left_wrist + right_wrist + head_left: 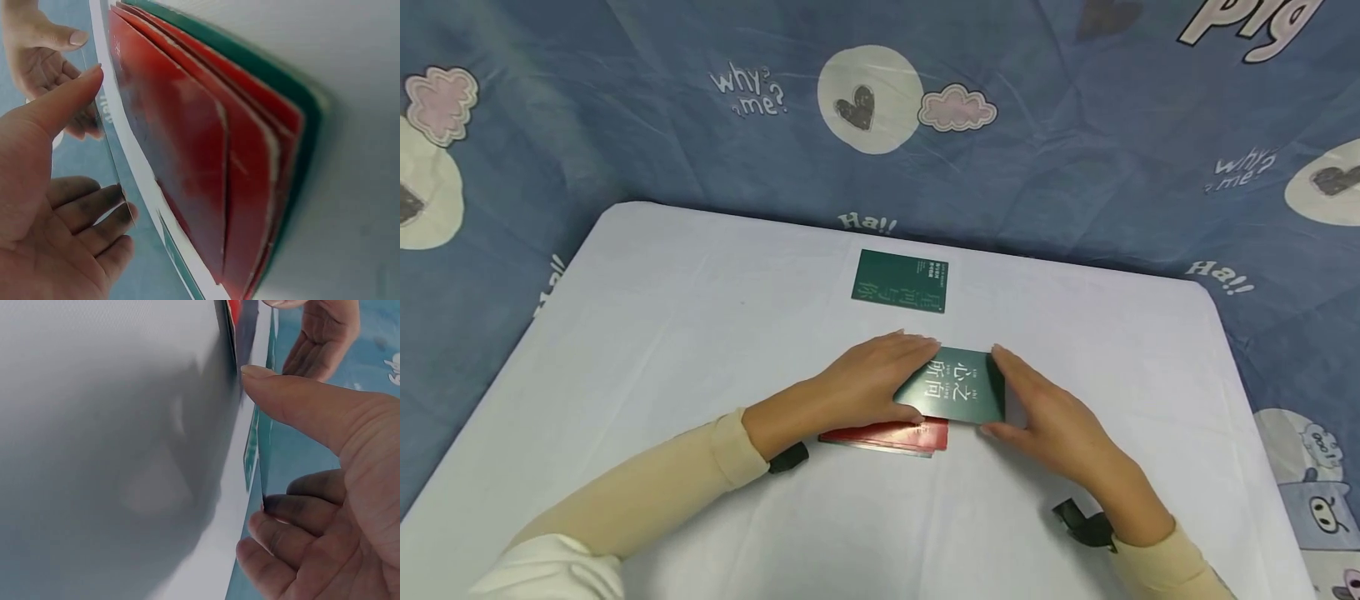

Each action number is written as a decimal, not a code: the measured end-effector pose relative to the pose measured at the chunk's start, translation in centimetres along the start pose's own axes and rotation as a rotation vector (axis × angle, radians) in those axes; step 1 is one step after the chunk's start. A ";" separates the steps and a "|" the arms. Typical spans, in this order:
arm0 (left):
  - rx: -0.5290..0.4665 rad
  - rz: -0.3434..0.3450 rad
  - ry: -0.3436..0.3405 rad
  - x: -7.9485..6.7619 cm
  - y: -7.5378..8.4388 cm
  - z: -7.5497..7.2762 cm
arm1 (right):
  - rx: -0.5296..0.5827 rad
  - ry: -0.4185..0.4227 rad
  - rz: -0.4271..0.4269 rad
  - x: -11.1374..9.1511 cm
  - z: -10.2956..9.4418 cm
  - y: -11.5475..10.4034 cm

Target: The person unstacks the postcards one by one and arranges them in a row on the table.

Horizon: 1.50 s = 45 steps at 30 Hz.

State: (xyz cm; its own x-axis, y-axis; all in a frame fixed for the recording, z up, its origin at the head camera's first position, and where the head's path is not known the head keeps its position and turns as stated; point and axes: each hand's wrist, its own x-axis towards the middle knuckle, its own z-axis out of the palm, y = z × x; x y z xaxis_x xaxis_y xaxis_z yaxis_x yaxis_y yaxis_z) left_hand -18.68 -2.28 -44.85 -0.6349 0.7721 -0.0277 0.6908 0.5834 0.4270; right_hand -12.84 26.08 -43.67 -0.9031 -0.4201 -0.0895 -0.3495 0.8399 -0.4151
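Note:
A shiny dark green card [955, 387] with white Chinese characters is held level above the white table. My left hand [872, 379] pinches its left end, thumb at the near corner and fingers along the far one. At the opposite end, my right hand [1060, 421] grips the card by its edge in the same way. Under it, partly covered by the card and the left hand, lies a stack of red cards [887, 435]. The left wrist view shows these red cards [187, 125] slightly fanned, with a green one at the bottom of the stack.
Another green card [900, 281] lies flat farther back on the white table [737, 308]. Behind the table hangs a blue patterned cloth [662, 108]. Dark straps show at the left wrist [788, 457] and right wrist [1082, 525].

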 end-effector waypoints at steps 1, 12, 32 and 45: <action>0.001 -0.003 0.001 0.1 0.1 0.0 | -0.001 -0.003 0.004 0.0 -0.1 0.1; -0.010 -0.027 -0.015 1.0 0.4 -0.1 | -0.002 0.016 -0.003 -0.3 -0.8 0.7; -0.036 -0.017 -0.010 3.0 1.0 -0.2 | -0.030 0.027 0.010 -0.5 -2.1 1.7; -0.032 0.009 0.003 4.4 1.3 0.2 | -0.041 0.023 0.009 -0.8 -3.4 2.6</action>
State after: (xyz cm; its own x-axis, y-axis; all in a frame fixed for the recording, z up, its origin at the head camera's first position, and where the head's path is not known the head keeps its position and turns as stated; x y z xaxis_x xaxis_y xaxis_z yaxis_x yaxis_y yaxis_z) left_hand -20.51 1.92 -44.62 -0.6302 0.7762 -0.0210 0.6849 0.5684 0.4558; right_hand -13.89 29.75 -41.61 -0.9114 -0.4051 -0.0719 -0.3512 0.8570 -0.3771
